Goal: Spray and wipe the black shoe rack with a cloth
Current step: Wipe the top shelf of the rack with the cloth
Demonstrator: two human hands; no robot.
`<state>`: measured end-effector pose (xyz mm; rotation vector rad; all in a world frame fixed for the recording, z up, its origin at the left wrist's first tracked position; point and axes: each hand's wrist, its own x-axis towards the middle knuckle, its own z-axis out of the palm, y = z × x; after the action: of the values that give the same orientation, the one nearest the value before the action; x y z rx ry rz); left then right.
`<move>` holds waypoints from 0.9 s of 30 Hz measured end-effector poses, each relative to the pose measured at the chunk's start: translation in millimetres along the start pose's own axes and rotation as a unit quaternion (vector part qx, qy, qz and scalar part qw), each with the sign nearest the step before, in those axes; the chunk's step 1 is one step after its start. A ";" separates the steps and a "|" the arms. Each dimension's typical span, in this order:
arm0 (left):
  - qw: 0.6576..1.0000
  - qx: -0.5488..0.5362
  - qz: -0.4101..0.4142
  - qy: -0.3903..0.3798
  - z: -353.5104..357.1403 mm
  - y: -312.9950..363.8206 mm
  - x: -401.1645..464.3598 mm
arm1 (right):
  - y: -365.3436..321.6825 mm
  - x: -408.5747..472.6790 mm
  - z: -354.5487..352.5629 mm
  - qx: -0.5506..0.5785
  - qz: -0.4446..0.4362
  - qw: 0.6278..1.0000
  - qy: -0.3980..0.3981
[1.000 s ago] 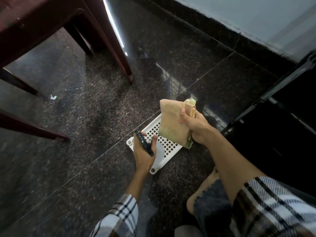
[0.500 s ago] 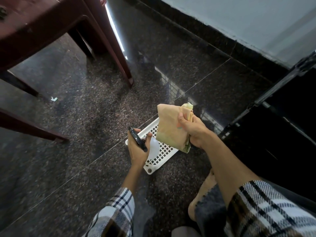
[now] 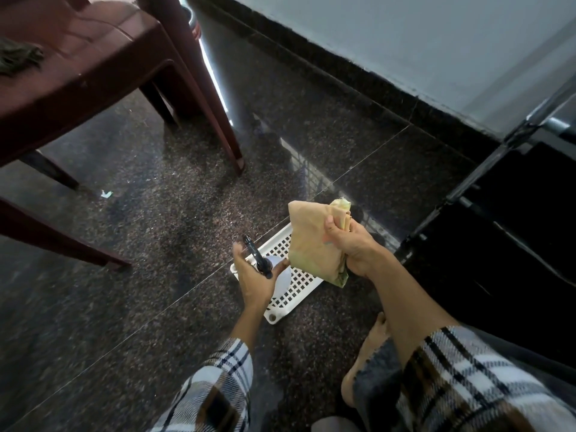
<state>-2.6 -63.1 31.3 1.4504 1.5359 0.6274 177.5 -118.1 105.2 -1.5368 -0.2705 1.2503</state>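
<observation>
Head view, looking down at a dark speckled polished stone floor (image 3: 149,244). Left hand (image 3: 254,277) wrapped around a spray bottle with a black trigger head and pale translucent body (image 3: 265,268), nozzle aimed away toward the left. Right hand (image 3: 352,247) clenched on a folded tan cloth with a yellow-green edge (image 3: 311,238), held up just above the floor, hanging over the far part of a white perforated plastic tray (image 3: 296,291). Tray flat on the floor, directly under both hands, partly covered by bottle and cloth (one round-holed corner showing at the near end). Black metal-framed shoe rack (image 3: 498,229) at the right, close beside the right forearm, apart from cloth and bottle; dark shelves, grey tubes at the joints. Maroon plastic chair (image 3: 93,67) at upper left, legs planted on the floor, well apart from the hands; a dark crumpled rag (image 3: 18,57) lying on its seat. Small pale scrap of litter (image 3: 106,194) on the floor below the chair. Black stone skirting (image 3: 327,67) along a pale grey wall (image 3: 405,32) at the top. Plaid sleeves (image 3: 218,388) on both arms; a bare foot (image 3: 371,344) on the floor beneath the right forearm. No brand, label or legible writing on bottle, cloth or tray.
</observation>
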 end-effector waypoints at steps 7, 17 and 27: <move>0.934 -0.080 -0.325 -0.121 16.0 78.2 -66.2 | -43.6 -56.2 -3.5 0.015 -0.024 1.000 0.010; 0.865 -0.280 -0.203 -0.364 20.0 257.2 -152.0 | -135.8 -188.2 -74.6 0.140 -0.190 0.970 0.061; 0.823 -0.208 -0.053 -0.526 30.5 428.1 -276.2 | -203.2 -357.4 -186.7 0.261 -0.381 0.887 -0.006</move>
<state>210.8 -256.9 452.4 1.0381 0.5333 0.0117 262.8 -403.0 445.0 -0.8136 -0.4486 0.6209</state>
